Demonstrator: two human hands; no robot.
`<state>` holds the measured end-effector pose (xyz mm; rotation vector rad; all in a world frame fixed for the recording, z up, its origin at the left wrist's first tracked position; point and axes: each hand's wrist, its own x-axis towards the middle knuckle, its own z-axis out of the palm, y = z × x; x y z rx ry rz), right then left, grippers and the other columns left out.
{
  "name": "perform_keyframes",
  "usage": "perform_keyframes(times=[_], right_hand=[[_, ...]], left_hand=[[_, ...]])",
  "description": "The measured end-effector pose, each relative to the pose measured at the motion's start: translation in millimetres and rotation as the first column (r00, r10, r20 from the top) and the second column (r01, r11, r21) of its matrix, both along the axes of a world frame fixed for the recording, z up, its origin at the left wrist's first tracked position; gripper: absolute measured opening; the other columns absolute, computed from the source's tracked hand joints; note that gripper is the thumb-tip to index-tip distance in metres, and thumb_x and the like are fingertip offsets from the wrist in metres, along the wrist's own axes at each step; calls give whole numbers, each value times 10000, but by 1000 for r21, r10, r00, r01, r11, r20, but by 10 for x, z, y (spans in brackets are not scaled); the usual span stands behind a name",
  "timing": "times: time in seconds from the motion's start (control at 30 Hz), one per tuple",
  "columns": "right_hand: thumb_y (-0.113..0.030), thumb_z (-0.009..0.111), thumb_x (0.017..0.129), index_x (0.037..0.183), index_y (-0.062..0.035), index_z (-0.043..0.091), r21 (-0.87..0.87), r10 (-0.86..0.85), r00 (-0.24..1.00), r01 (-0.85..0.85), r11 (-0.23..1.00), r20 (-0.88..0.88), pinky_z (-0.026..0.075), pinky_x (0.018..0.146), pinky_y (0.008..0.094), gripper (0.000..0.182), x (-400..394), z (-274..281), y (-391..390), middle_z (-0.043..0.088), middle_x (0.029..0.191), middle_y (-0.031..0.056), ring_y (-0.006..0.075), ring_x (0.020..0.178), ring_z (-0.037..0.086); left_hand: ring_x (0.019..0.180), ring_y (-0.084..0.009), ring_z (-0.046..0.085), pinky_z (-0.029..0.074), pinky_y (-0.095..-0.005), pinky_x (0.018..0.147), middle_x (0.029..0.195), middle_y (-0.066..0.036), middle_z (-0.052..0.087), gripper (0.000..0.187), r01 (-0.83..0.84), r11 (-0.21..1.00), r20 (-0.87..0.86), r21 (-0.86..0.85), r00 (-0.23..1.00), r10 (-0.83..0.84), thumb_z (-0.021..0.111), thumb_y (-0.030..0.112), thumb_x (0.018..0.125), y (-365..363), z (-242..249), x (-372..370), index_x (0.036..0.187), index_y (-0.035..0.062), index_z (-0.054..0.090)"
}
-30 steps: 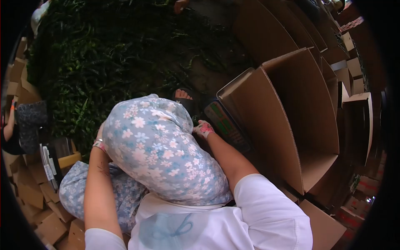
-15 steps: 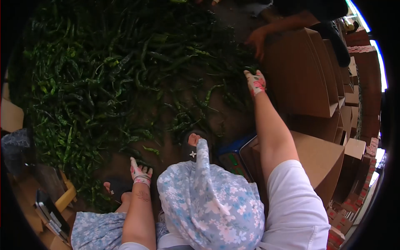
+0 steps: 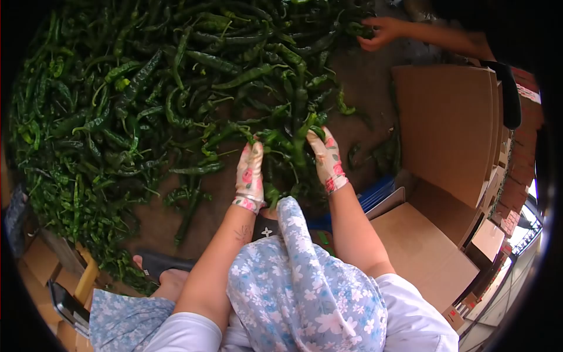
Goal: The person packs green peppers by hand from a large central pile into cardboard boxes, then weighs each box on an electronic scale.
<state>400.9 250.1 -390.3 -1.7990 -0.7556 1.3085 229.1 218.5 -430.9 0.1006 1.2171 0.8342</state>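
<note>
Long green chili peppers (image 3: 129, 111) lie in a wide, loose heap across the floor. My left hand (image 3: 250, 173), in a white glove with pink flowers, has its fingers together at a stem end near the fingertips. Facing it, my right hand (image 3: 327, 159), in a matching glove, curls round a green pepper (image 3: 317, 132). Between my two hands sits a slightly blurred bunch of peppers (image 3: 287, 146). Palms and some fingers are partly hidden.
At upper right, another person's hand (image 3: 381, 32) holds peppers. Cardboard boxes (image 3: 446, 129) stand along the right, beside a blue-edged object (image 3: 375, 193). A black sandal (image 3: 164, 262) is at lower left, near a phone-like dark device (image 3: 67, 302) and yellow bar (image 3: 87, 276).
My hands, formerly wide apart with fingers spread, have come together at the peppers in front of me. The view has shifted, and the other person's hand now holds peppers.
</note>
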Motion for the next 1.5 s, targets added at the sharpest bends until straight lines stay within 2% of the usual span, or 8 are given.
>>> perform_keyframes(times=[0.33,0.57,0.67,0.77,0.93,1.03,1.17,1.5], right_hand=[[-87,621,863,1240,-34,495,240,52,767,135,961,-640,443,787,202,401,-785,1157,-105,572,1046,-15,59,884,525],[-70,579,866,1284,8,440,815,-44,994,-53,577,96,455,762,235,447,-566,3430,-924,554,1083,52,106,873,540],[-104,515,899,1228,36,483,663,-593,297,-353,660,748,492,797,317,359,107,4235,-1760,576,1071,108,201,911,590],[-58,509,892,1248,40,475,845,-460,815,-65,531,352,474,906,352,371,693,4830,-2632,549,1178,149,232,1046,569],[-72,555,866,1264,22,489,436,-332,826,118,892,456,449,876,282,415,1454,4599,-3368,590,1074,81,154,996,555],[-25,520,864,1261,13,502,-239,-4,642,292,926,767,388,974,281,399,1009,4705,-3350,582,1161,100,164,1101,518],[-35,524,837,1208,36,533,505,-478,293,-23,863,828,486,779,265,378,399,4494,-2996,625,1014,95,153,860,607],[-134,636,771,1163,-74,565,-70,548,486,-702,709,681,477,861,374,403,-650,1709,-1002,572,1175,122,342,1034,564]], left_hand=[[1010,-156,541,434,-311,896,1120,-38,562,440,-256,875,244,411,956,166,590,382,894,221,1249,-160,1191,67,512],[1079,-162,531,436,-293,931,1213,-84,530,710,-174,664,501,727,796,-339,753,269,782,-59,3834,-82,1333,25,378],[1011,-201,548,442,-308,880,1107,-124,564,712,-150,575,534,804,609,-587,750,349,750,-522,4600,446,1273,-4,421],[1161,-230,448,360,-355,988,1242,-161,459,750,-239,359,427,902,618,-660,707,415,789,-1079,5031,1058,1316,12,358],[1117,-317,511,430,-406,910,1316,-223,449,692,596,-474,-709,649,246,-661,548,452,787,-904,4775,1019,1329,41,423],[947,-171,612,508,-285,776,1080,-85,638,395,627,-278,-553,727,296,-779,555,316,892,-274,4125,329,1138,12,603],[1101,-231,553,442,-366,931,1191,-126,581,467,571,667,-514,479,798,-314,610,292,874,127,2345,-1039,1243,23,514],[1357,-343,201,203,-431,1104,1486,-137,175,1049,700,412,-812,-584,-511,-282,777,446,636,-946,622,-1779,1458,172,186]])
